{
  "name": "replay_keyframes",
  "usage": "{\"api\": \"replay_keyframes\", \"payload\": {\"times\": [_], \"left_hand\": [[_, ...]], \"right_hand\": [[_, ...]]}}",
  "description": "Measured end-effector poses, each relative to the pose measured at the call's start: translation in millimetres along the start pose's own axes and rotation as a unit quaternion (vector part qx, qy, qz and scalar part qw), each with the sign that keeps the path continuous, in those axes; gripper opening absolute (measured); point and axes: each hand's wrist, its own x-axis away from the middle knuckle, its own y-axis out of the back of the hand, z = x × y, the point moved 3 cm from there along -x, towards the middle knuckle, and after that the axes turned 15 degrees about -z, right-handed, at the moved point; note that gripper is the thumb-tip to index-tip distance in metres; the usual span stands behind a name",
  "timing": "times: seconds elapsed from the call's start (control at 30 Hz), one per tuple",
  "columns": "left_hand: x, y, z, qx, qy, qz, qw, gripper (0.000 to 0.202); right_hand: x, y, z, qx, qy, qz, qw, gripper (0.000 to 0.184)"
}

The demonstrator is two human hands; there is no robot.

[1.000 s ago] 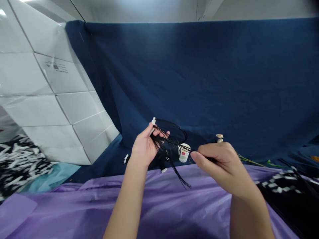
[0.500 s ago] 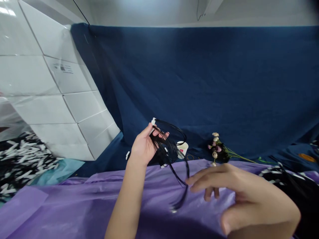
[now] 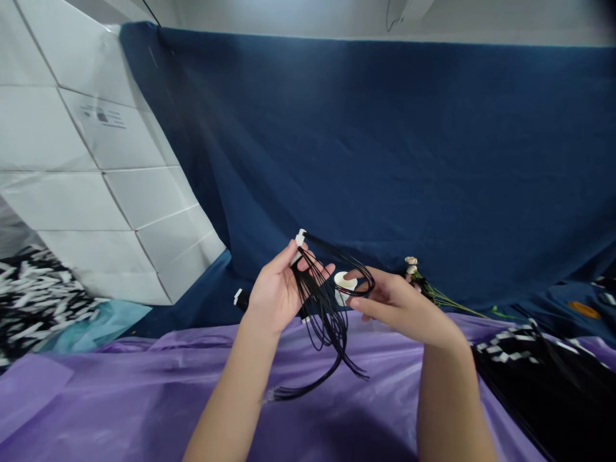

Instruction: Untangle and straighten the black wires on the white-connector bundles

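Note:
My left hand (image 3: 275, 296) is closed on a wire harness of thin black wires (image 3: 332, 321), gripping it by a white plastic connector (image 3: 299, 239) between thumb and fingers. The wires bunch below the palm, and their loose ends hang over the purple sheet. From the connector a loop of wires bends right to my right hand (image 3: 404, 308). There the thumb and fingers are curved and apart around the loop, with no firm grip visible. Behind the fingertips stands a white paper cup (image 3: 342, 281), partly hidden.
Purple sheeting (image 3: 202, 391) covers the near surface. White boxes (image 3: 96, 199) are stacked at left, beside a heap of black wires with white connectors (image 3: 43, 295). More harnesses (image 3: 543, 372) lie at right. Artificial flowers (image 3: 411, 266) lie behind my right hand; a blue cloth (image 3: 385, 147) hangs behind.
My right hand has moved up and left from the hanging wire ends to the wire loop. Those ends have swung left. My left hand keeps hold of the connector.

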Motion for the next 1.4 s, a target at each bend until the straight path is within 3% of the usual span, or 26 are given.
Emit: {"api": "replay_keyframes", "payload": {"times": [0.2, 0.27, 0.4, 0.53, 0.7, 0.93, 1.03, 1.2, 1.4], "left_hand": [[-0.5, -8.0, 14.1, 0.011, 0.036, 0.027, 0.999, 0.041], [-0.9, -10.5, 18.2, -0.011, 0.037, 0.009, 0.999, 0.041], [-3.4, -11.8, 25.2, -0.077, 0.027, -0.012, 0.997, 0.032], [-5.9, -9.2, 31.7, -0.122, 0.024, 0.022, 0.992, 0.023], [-3.5, -5.7, 40.2, -0.158, 0.086, 0.072, 0.981, 0.019], [-0.5, -6.3, 41.8, -0.125, 0.112, 0.123, 0.978, 0.022], [-2.6, -6.7, 41.1, -0.076, 0.108, 0.145, 0.981, 0.025], [-0.9, -8.8, 37.9, -0.029, 0.071, 0.184, 0.980, 0.026], [3.6, -7.9, 29.6, -0.006, -0.016, 0.203, 0.979, 0.025]], "right_hand": [[-6.8, -4.6, 1.7, -0.155, 0.003, 0.012, 0.988, 0.034], [-8.5, -2.6, 5.5, -0.192, 0.008, -0.028, 0.981, 0.027], [-10.4, 5.2, 7.6, -0.231, 0.017, -0.132, 0.964, 0.031], [-10.9, 8.8, 4.6, -0.281, -0.004, -0.196, 0.939, 0.031], [-14.5, 5.1, 5.7, -0.344, -0.041, -0.249, 0.904, 0.037], [-17.7, 0.8, 6.6, -0.375, -0.073, -0.270, 0.884, 0.040], [-13.1, 0.1, 8.5, -0.368, -0.068, -0.250, 0.893, 0.039], [0.2, -6.2, 21.4, -0.257, -0.021, -0.172, 0.951, 0.027], [9.4, -10.9, 33.0, -0.161, 0.013, -0.184, 0.969, 0.028]]}}
